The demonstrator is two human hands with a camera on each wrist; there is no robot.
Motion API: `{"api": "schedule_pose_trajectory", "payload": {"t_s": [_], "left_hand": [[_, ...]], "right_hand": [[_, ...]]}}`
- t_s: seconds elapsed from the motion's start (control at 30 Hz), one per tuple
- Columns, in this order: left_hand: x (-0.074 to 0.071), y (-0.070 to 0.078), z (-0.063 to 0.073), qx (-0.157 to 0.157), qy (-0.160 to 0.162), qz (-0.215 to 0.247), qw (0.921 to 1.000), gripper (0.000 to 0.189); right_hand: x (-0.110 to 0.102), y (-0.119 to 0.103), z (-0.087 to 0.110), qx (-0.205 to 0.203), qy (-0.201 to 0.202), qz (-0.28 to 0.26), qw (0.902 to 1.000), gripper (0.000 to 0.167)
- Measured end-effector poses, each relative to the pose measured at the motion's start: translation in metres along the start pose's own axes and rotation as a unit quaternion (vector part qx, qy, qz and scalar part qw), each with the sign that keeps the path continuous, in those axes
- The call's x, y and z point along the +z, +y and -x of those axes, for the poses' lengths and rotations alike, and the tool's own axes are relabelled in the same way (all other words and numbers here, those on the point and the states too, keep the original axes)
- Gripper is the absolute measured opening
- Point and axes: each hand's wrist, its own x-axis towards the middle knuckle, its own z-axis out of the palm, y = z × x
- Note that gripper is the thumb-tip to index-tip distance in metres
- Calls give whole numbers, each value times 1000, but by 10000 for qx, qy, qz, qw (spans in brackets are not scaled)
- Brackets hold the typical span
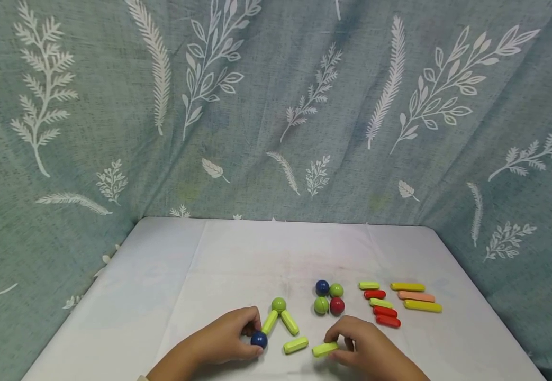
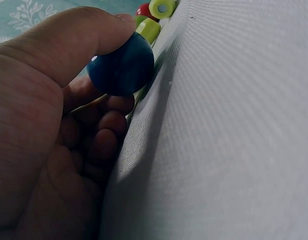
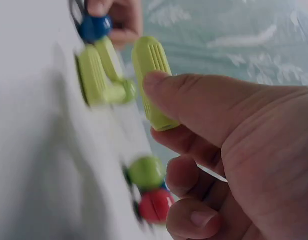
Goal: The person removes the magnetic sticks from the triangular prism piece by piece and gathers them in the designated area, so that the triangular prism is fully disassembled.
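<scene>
Pinching: left hand [image 1: 223, 338] on a dark blue ball [image 1: 259, 340], right hand [image 1: 366, 343] on a lime stick [image 1: 324, 350].
The ball is at the end of a slanted stick [image 1: 270, 321]; the lime stick is beside a loose stick [image 1: 296, 345].

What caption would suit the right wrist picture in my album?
A right hand pinches a lime-green stick while the left hand holds a blue ball.
</scene>
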Motion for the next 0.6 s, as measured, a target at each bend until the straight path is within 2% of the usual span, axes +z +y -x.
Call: {"api": "schedule_pose_trajectory", "payload": {"t_s": [0.17,0.33,0.6], "left_hand": [[0,1,0,-6,14,-16,10000,38],[1,1,-1,-39,-10,-18,10000,38],[0,1,-1,-52,9,-37,10000,38]], "right_hand": [[-14,19,9,343,668,351,9966,24],[-24,36,14,817,1269,481,9874,26],[-40,60,22,1502,1667,534,9730,26]]}}
